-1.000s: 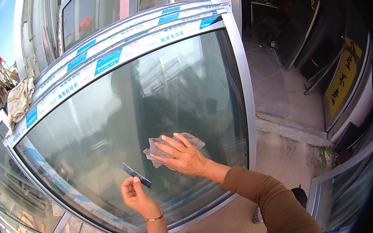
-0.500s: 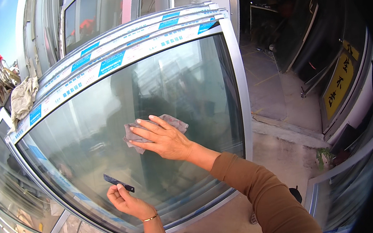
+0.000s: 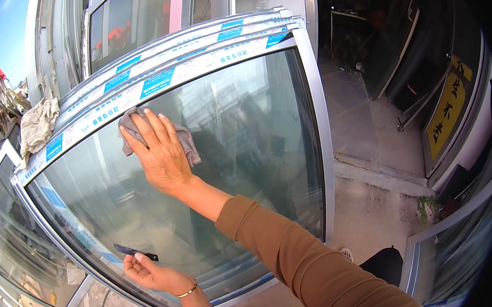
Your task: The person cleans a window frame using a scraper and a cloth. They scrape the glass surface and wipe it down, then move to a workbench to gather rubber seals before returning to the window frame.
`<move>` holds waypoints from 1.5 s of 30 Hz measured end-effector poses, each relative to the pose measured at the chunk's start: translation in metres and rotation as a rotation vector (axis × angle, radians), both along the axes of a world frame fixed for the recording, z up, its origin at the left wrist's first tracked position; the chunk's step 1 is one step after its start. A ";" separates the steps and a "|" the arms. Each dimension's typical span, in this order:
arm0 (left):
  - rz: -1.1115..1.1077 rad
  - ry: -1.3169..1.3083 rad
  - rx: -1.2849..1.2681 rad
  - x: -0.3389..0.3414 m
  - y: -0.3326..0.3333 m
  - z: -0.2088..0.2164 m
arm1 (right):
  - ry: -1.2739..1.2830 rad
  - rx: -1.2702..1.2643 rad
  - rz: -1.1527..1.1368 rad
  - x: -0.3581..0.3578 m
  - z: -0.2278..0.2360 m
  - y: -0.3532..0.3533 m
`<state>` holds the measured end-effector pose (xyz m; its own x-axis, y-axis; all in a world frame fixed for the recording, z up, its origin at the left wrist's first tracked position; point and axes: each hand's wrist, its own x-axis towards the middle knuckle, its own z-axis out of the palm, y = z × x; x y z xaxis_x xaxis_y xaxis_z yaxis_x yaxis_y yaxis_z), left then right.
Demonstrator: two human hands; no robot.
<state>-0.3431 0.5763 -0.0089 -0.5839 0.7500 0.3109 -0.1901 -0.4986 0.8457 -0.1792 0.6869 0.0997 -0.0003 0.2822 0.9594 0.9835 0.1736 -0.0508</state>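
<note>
A framed glass pane (image 3: 245,147) leans in front of me, its pale frame covered with blue-and-white protective film. My right hand (image 3: 162,159) presses a grey cloth (image 3: 188,144) flat against the upper left of the glass, fingers stretched over it. Lower down, my left hand (image 3: 154,275) pinches a small dark flat scraper blade (image 3: 136,251) between thumb and fingers. The blade has a hole near one end. Whether it touches the glass I cannot tell.
More framed panes (image 3: 186,38) stack behind this one. A crumpled pale rag (image 3: 38,124) hangs at its upper left corner. Another framed pane (image 3: 14,232) leans at the left. On the right, a doorway has a yellow sign (image 3: 446,111), with more glass (image 3: 459,239) below.
My right hand has slid the cloth up and to the left across the glass. The left hand, still pinching the blade, has shifted slightly left and down.
</note>
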 end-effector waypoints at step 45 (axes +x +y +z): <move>-0.146 0.976 0.491 0.310 0.048 0.140 | 0.957 -0.294 0.123 0.159 -0.111 -0.355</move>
<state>-0.0333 0.6239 0.1313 0.1590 0.4604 0.8734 0.3671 -0.8488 0.3806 -0.0201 0.3323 -0.0117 0.6884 0.5574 0.4641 0.4834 0.1245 -0.8665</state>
